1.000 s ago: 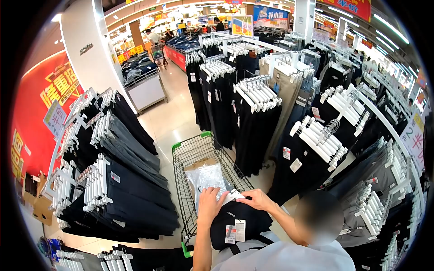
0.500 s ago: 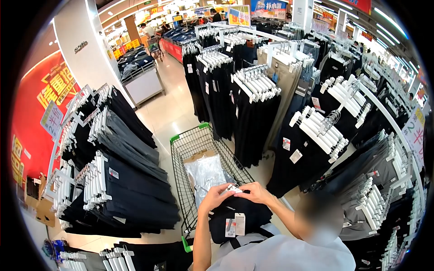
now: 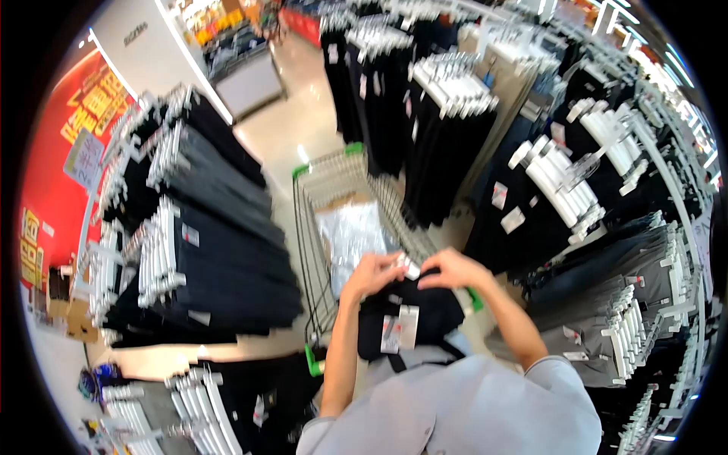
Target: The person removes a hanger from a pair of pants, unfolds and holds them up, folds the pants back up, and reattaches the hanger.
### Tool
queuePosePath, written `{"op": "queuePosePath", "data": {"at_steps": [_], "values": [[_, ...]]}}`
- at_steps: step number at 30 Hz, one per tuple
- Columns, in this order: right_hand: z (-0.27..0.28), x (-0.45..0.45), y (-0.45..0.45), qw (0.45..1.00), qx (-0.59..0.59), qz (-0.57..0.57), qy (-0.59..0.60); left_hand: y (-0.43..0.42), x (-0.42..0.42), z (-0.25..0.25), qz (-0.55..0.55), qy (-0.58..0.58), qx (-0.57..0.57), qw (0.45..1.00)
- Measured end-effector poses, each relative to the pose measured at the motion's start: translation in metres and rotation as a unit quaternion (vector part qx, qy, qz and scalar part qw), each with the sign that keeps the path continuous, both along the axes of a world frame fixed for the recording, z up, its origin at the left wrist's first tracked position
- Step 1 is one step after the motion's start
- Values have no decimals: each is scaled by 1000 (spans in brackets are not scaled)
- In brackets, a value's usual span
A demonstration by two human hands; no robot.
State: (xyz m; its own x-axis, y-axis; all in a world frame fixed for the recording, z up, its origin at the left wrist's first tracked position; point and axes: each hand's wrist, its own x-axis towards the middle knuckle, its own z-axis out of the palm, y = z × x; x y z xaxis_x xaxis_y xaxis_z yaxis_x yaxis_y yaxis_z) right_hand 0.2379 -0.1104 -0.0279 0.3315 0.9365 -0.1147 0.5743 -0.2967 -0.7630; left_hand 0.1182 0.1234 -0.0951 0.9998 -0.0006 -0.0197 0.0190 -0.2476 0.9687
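Note:
A black folded garment, apparently trousers (image 3: pixel 432 307), lies at the near end of the shopping cart (image 3: pixel 305 220), close to my body. Two paper tags (image 3: pixel 399 330) hang on its front. My left hand (image 3: pixel 371 274) is closed, its thumb and fingers pinching a small white hanger clip (image 3: pixel 409 267) at the garment's top edge. Just to the right, my right hand (image 3: pixel 453 269) has its fingers curved and apart, over the garment's right upper edge. It is separate from the clip. Blur hides the clip's details.
Clear plastic-wrapped goods (image 3: pixel 353 235) lie in the cart on cardboard. Racks of dark trousers on white hangers stand left (image 3: pixel 235 262) and right (image 3: pixel 565 186), with more black trousers (image 3: pixel 447 152) ahead. A white pillar (image 3: pixel 144 45) and display bin (image 3: pixel 246 80) stand beyond.
My right hand has come off the white clip and shifted right, its fingers parting. My left hand still pinches the clip. The camera view has tilted downward.

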Motion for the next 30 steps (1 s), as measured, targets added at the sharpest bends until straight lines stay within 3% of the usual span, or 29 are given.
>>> {"op": "queuePosePath", "data": {"at_steps": [1, 10, 12, 28, 30], "values": [[-12, 4, -2, 999, 26, 5, 19, -4, -1, 19, 3, 5, -2, 1000], [-17, -10, 3, 997, 13, -79, -20, -6, 5, 12, 20, 28, 7, 999], [-9, -11, 2, 993, -53, -102, -14, -7, 6, 12, 24, 28, 11, 999], [18, 0, 7, 989, -135, -13, -53, 0, 13, 20, -88, 0, 47, 995], [15, 2, 9, 991, -130, -31, -7, 2, 14, 19, -94, -7, 54, 994]]}}
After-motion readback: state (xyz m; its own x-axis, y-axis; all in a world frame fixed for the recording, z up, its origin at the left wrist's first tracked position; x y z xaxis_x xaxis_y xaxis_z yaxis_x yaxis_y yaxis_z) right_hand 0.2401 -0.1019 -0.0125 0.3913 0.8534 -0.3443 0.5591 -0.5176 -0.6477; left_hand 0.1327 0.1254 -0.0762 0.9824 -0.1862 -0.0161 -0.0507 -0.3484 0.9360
